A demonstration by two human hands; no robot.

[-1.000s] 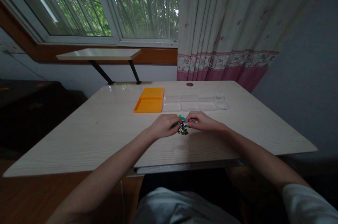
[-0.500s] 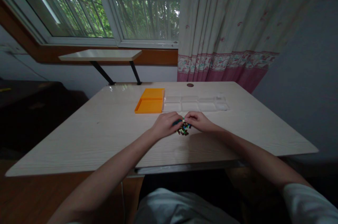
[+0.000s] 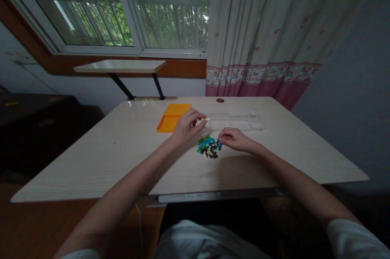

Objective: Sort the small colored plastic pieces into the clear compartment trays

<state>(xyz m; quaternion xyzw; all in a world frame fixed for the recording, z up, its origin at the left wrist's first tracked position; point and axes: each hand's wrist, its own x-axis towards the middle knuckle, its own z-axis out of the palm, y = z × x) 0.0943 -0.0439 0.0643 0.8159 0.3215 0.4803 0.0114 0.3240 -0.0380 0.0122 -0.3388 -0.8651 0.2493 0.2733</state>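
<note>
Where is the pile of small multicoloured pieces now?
Near centre in the head view, the pile lies on the pale wooden table, just left of the right hand, in front of the clear plastic tray.

Dim daylight from the window

open tabletop left and right, brick pile midway, orange case and clear tray beyond

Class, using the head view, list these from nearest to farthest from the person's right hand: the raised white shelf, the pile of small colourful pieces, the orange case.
1. Pile of small colourful pieces: right by the fingertips of the right hand, on its left.
2. Orange case: farther left and back.
3. Raised white shelf: farthest, at the back left.
</note>
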